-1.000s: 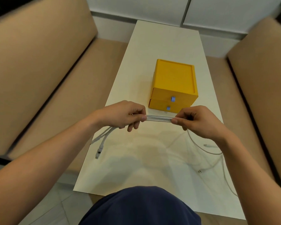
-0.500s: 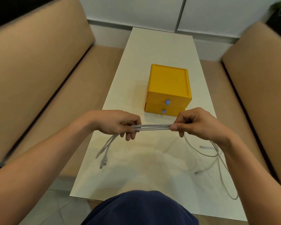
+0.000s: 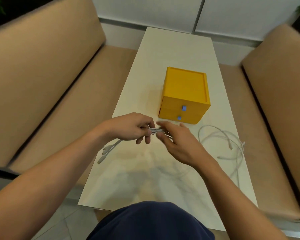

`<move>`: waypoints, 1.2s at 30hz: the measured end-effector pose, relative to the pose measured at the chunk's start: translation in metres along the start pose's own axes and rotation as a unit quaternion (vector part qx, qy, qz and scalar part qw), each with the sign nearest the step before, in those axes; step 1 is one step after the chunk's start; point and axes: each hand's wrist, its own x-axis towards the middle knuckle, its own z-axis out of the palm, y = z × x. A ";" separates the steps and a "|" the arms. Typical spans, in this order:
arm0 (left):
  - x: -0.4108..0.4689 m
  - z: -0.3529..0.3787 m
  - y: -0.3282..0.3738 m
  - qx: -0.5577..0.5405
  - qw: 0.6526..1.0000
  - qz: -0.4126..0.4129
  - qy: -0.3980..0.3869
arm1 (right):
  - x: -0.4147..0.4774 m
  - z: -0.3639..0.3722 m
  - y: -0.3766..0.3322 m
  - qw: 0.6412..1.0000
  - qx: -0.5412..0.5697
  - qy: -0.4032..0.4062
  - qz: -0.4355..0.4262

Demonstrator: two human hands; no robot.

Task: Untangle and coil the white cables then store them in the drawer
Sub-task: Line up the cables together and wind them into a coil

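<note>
- Above the near end of the long white table (image 3: pixel 177 54), left hand (image 3: pixel 133 129) pinches a bundle of thin white cables (image 3: pixel 157 131), fingers curled round it; plug ends (image 3: pixel 103 154) dangle below.
- Right hand (image 3: pixel 177 144) beside the bundle, fingers straight and spread, gripping nothing. Blurred, so contact unclear.
- Loose tails (image 3: pixel 222 137) lie on the table to the right, near the yellow plastic two-drawer box (image 3: pixel 185 89), both drawers closed.
- Suggest: hold the left pinch fixed, feed slack in even loops, no twist.
</note>
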 end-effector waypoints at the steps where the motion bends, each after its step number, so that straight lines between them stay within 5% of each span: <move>1: -0.003 -0.001 -0.001 -0.007 1.000 -0.004 0.005 | 0.002 0.002 -0.002 0.999 0.040 -0.005 0.026; 11: -0.010 0.003 -0.009 -0.088 0.995 -0.005 0.037 | 0.005 -0.021 0.001 1.000 0.010 0.000 -0.006; 17: -0.007 -0.005 -0.007 -0.189 0.976 -0.018 -0.104 | 0.008 -0.040 0.004 0.999 0.010 0.009 -0.033; 21: -0.004 -0.004 -0.009 -0.238 0.963 -0.021 -0.122 | 0.011 -0.047 0.004 0.999 -0.001 0.013 -0.039; 31: 0.003 -0.010 -0.005 -0.138 0.988 -0.012 -0.069 | 0.011 -0.049 0.026 0.999 0.028 0.020 -0.017; 36: -0.002 -0.015 -0.007 -0.097 0.989 -0.021 -0.105 | 0.007 -0.055 0.033 0.996 0.078 -0.039 -0.009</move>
